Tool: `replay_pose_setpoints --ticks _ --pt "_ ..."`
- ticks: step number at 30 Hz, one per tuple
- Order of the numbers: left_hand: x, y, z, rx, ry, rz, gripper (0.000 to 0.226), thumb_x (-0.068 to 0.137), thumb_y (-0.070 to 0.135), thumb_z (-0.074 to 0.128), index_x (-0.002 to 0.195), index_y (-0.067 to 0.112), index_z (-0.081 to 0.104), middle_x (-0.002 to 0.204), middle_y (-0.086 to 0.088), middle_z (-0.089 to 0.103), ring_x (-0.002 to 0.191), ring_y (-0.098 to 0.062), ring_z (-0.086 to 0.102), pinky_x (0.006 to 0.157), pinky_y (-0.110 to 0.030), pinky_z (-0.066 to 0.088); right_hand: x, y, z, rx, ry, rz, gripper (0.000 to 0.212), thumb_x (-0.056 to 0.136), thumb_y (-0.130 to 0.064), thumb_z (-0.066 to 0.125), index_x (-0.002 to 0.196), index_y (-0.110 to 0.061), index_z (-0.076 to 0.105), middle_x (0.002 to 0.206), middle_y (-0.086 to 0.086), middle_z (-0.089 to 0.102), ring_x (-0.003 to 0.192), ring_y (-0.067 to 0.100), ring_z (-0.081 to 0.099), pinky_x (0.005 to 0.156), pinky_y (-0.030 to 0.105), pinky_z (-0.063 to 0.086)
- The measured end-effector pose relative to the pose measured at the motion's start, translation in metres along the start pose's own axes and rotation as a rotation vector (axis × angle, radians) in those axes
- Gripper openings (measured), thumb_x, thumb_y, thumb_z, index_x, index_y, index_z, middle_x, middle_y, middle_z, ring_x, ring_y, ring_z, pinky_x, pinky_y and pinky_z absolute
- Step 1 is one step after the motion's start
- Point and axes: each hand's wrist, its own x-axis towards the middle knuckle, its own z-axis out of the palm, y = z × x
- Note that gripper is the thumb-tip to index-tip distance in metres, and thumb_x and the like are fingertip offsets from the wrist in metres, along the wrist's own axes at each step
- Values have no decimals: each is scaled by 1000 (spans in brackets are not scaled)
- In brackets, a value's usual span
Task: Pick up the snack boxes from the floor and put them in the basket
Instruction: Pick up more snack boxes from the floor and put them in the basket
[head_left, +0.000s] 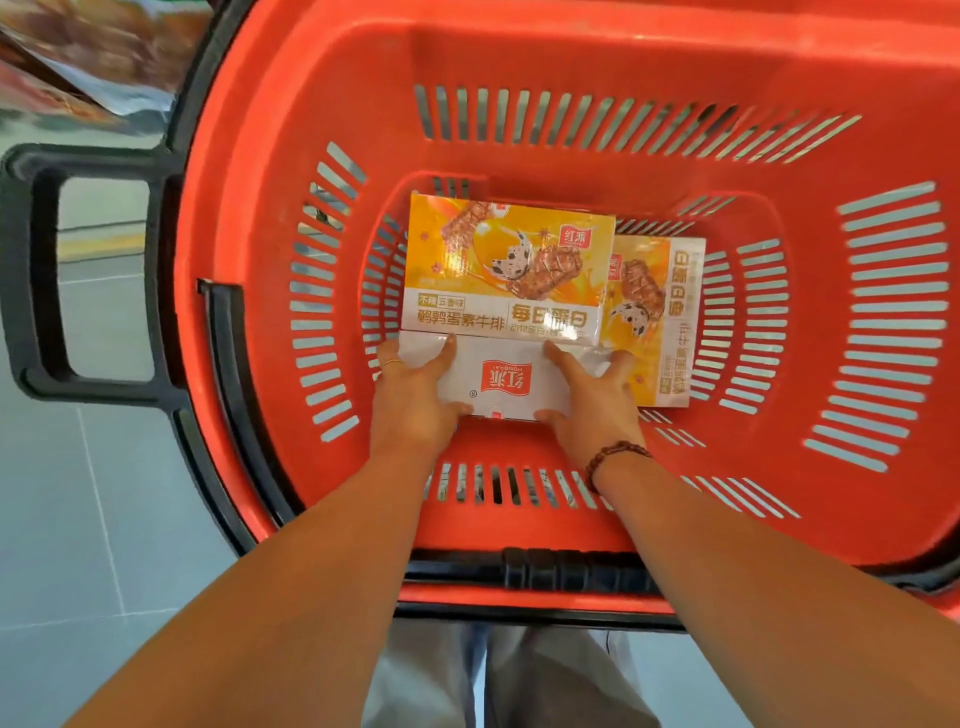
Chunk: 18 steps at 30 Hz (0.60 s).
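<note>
Since it must lie flat | left hand, right hand: each grip clamped on snack box | overlapping second box in basket

Place: retail shop, probably a supermarket aisle. Evidence: one red slotted plastic shopping basket with black plastic pull handle; two orange-and-yellow printed cardboard snack boxes in branded retail packaging inside it; pale grey glossy tiled floor; blurred colourful packaged goods at upper left, kind illegible.
</note>
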Motion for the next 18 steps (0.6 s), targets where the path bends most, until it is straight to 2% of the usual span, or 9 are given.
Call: replay_pose_setpoints --ticks 6,9,11,13,15,17,18 --pt "16 -6 19 46 -31 -17 78 70 28 80 138 33 41 144 -5 15 130 -24 35 110 -33 28 23 14 12 -96 -37 -45 73 84 -28 67 142 -41 24 143 21 8 119 46 40 103 47 39" --pt "20 -9 23 116 -55 16 78 72 34 77 139 34 37 146 -7 13 132 -27 31 109 -38 31 30 18 17 -159 -34 -80 75 86 -31 64 144 -42 18 143 25 7 117 48 42 101 48 42" --pt "19 -8 19 250 -80 18 77 76 38 72 141 37 31 148 -8 9 136 -28 22 105 -42 35 28 20 17 -212 -68 -88 76 89 -30 60 145 -42 11 145 29 3 121 48 39 100 47 42" --pt "17 -3 14 468 -65 138 76 82 33 68 143 39 24 153 -6 2 141 -30 6 105 -45 34 22 20 13 -313 -91 -100 76 93 -23 53 146 -41 2 149 30 -6 135 48 21 101 45 40" --pt "18 5 10 616 -108 371 74 87 17 61 145 35 19 156 -5 2 143 -29 0 106 -45 32 15 17 6 -421 -80 -196 78 92 -7 47 147 -37 1 153 19 -17 143 39 -4 104 42 37" --pt "21 9 7 718 -234 551 72 88 2 51 147 29 18 157 -4 4 144 -26 0 104 -43 35 13 14 0 -479 -117 -357 78 89 4 41 149 -30 4 155 5 -23 144 29 -14 107 38 34" --pt "23 9 8 761 -293 587 70 89 0 46 147 26 17 157 -4 3 144 -26 1 104 -43 34 13 14 -1 -492 -167 -426 77 89 6 40 149 -27 5 155 1 -22 144 25 -14 108 37 32"
